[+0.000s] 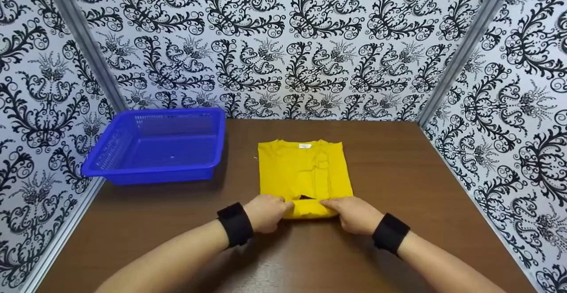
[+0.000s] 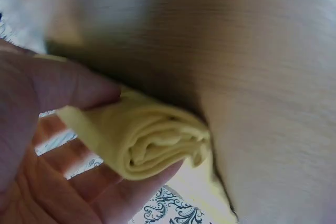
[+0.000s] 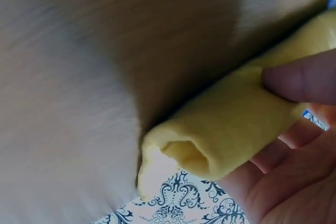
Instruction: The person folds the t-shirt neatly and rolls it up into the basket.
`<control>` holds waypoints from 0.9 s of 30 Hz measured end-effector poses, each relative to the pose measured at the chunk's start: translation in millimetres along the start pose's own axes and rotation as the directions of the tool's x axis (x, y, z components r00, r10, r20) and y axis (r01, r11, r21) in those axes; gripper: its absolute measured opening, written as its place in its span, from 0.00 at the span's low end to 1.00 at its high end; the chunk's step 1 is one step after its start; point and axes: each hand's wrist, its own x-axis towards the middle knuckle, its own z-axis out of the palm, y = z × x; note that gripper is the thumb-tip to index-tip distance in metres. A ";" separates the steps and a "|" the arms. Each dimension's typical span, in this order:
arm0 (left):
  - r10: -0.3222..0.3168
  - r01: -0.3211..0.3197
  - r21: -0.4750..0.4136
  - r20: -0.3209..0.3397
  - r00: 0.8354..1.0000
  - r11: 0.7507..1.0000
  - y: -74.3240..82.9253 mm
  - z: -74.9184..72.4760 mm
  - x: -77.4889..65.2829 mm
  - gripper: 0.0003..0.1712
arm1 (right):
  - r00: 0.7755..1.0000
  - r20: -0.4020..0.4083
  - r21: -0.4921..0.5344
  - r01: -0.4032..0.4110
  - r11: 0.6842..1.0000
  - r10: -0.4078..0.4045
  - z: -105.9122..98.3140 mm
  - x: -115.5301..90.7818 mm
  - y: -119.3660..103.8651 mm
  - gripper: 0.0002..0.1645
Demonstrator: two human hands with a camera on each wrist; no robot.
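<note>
Pinching the near end of a yellow shirt [image 1: 288, 164], a person's left grip [image 1: 267, 213] and right grip [image 1: 357, 215] hold the two sides of a roll [image 1: 310, 210], each with the thumb on one face and fingers on the other. The left wrist view shows the roll's end as a spiral of stacked layers; the right wrist view shows its other end as a rounded, hollow fold. Between the thumbs, a small dark patch [image 1: 305, 197] shows where the roll meets the flat cloth. Beyond both hands the shirt lies flat in a neat rectangle, lightly creased, its neckline and white label [image 1: 304, 146] at the far edge. Black bands [image 1: 234, 225] circle both wrists. Brown wood-grain surface [image 1: 390, 160] stretches from the shirt's right edge to the right wall [image 1: 522, 107], with a strip running behind the neckline to the patterned back wall [image 1: 310, 63]. Room is tighter at left, where a narrower stretch of wood separates the shirt from a blue plastic basket [image 1: 155, 170] set near the left wall [image 1: 40, 107]. More wood lies between the forearms.
</note>
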 end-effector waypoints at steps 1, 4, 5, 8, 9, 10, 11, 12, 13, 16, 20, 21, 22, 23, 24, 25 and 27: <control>-0.006 0.006 -0.028 0.022 1.000 1.000 -0.6 -2.2 0.1 0.19 | 1.000 0.008 0.016 0.001 1.000 -0.002 -1.3 -0.3 0.5 0.31; -0.019 0.027 -0.103 0.074 0.997 0.994 -2.5 -8.9 0.2 0.18 | 1.000 0.001 0.063 0.023 0.998 -0.023 -3.9 -1.5 3.0 0.30; -0.021 0.032 -0.124 0.089 0.996 0.992 -3.5 -10.7 0.2 0.17 | 1.000 -0.004 0.079 0.029 0.996 -0.029 -5.1 -2.1 3.6 0.30; -0.020 0.041 -0.185 0.119 0.993 0.982 -5.8 -15.7 -0.6 0.15 | 0.999 -0.006 0.131 0.042 0.990 -0.042 -8.3 -3.8 5.0 0.28; -0.019 0.045 -0.206 0.130 0.991 0.978 -6.7 -17.6 -0.9 0.15 | 0.999 -0.001 0.145 0.043 0.989 -0.043 -9.4 -4.3 5.4 0.28; -0.021 0.053 -0.224 0.143 0.990 0.973 -7.2 -19.4 -1.4 0.16 | 0.999 0.006 0.158 0.042 0.986 -0.044 -10.9 -4.6 5.5 0.28; -0.019 0.056 -0.239 0.154 0.988 0.969 -8.1 -20.4 -1.6 0.17 | 0.999 0.016 0.171 0.036 0.985 -0.040 -12.3 -4.7 5.5 0.27; -0.021 0.063 -0.253 0.165 0.986 0.965 -9.0 -20.6 -1.7 0.18 | 0.999 0.028 0.183 0.027 0.983 -0.032 -13.4 -4.8 5.6 0.27; -0.024 0.071 -0.265 0.176 0.984 0.962 -10.0 -20.6 -1.7 0.19 | 0.999 0.039 0.194 0.015 0.981 -0.022 -14.4 -4.9 5.8 0.27; -0.039 0.097 -0.295 0.197 0.980 0.951 -13.1 -18.9 0.2 0.20 | 0.998 0.057 0.216 -0.016 0.976 0.004 -16.9 -3.3 6.7 0.26; -0.072 0.134 -0.328 0.195 0.978 0.935 -16.1 -16.2 3.6 0.17 | 0.999 0.041 0.246 -0.034 0.969 0.025 -17.4 2.3 11.7 0.23; -0.086 0.149 -0.334 0.197 0.977 0.931 -16.5 -16.3 4.2 0.17 | 0.999 0.034 0.252 -0.039 0.967 0.032 -16.8 4.2 13.8 0.22; -0.099 0.162 -0.338 0.197 0.975 0.927 -17.1 -15.7 5.1 0.18 | 0.999 0.029 0.265 -0.051 0.963 0.045 -16.4 5.9 15.7 0.21; -0.110 0.174 -0.341 0.197 0.974 0.924 -17.8 -14.9 5.9 0.19 | 0.998 0.022 0.274 -0.063 0.960 0.059 -15.8 7.4 17.9 0.20; -0.124 0.186 -0.339 0.197 0.972 0.922 -18.8 -13.5 6.9 0.20 | 0.997 0.017 0.284 -0.080 0.955 0.078 -15.1 8.8 20.0 0.18; -0.140 0.201 -0.338 0.197 0.970 0.919 -20.0 -11.7 7.9 0.22 | 0.994 0.020 0.297 -0.106 0.949 0.105 -14.7 10.1 21.9 0.16; -0.172 0.227 -0.337 0.186 0.967 0.914 -22.7 -6.9 10.1 0.23 | 0.986 0.027 0.322 -0.164 0.932 0.164 -13.9 12.5 25.1 0.13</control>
